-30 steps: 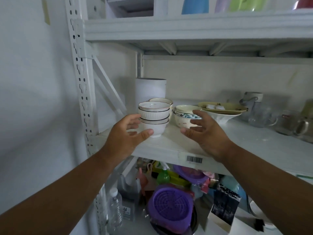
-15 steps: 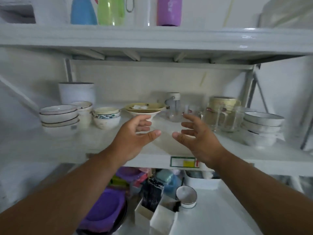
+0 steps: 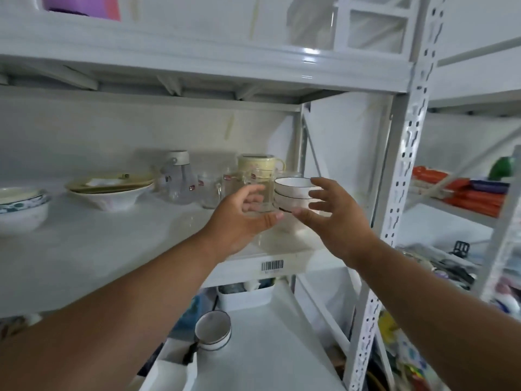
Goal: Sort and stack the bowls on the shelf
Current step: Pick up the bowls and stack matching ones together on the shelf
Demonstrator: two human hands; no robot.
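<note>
A stack of white bowls with dark rims stands at the right end of the white shelf. My left hand is just left of the stack and my right hand just right of it, both with fingers spread and holding nothing. Parts of the lower bowls are hidden behind my fingers. A blue-patterned bowl sits at the far left edge of the shelf. A wide white bowl under yellow plates stands further in.
Glass mugs and a jar and a yellow mug crowd the shelf behind my left hand. The perforated upright stands close to the right. Below are a small enamel pot and a white tub.
The view has swung from the left bowl stack to the right end of the shelf. Both hands moved right with it and now flank the dark-rimmed bowls.
</note>
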